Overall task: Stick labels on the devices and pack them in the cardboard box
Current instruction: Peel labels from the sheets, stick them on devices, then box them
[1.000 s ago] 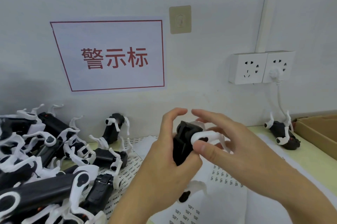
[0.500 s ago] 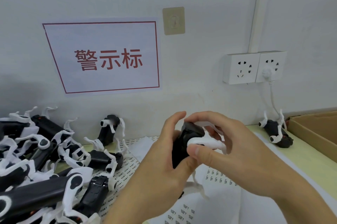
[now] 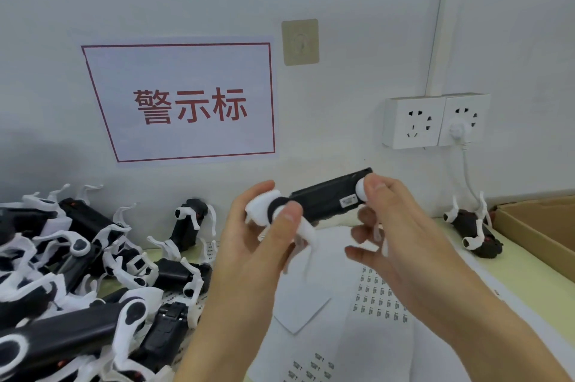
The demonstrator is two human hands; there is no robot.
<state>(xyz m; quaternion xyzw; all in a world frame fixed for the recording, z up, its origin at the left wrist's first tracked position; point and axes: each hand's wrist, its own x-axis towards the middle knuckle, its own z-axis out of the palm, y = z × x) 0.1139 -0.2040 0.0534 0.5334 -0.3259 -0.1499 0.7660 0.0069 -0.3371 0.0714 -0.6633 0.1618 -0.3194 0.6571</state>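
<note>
Having just swung the black bar-shaped device with white plastic clips point(image 3: 326, 204) from upright to level, label facing me, I'm pinching its ends with my left hand point(image 3: 264, 244) and right hand point(image 3: 398, 226), readying for the open brown cardboard box point(image 3: 541, 226) at three o'clock.

Black device point(image 3: 329, 199) with white ends and a small white label point(image 3: 348, 201); pile point(image 3: 71, 272) black and white; brown box point(image 3: 541, 226); white sheets point(image 3: 378, 300) dotted with dark labels; sign point(image 3: 186, 101) white, red-bordered, red characters
</note>
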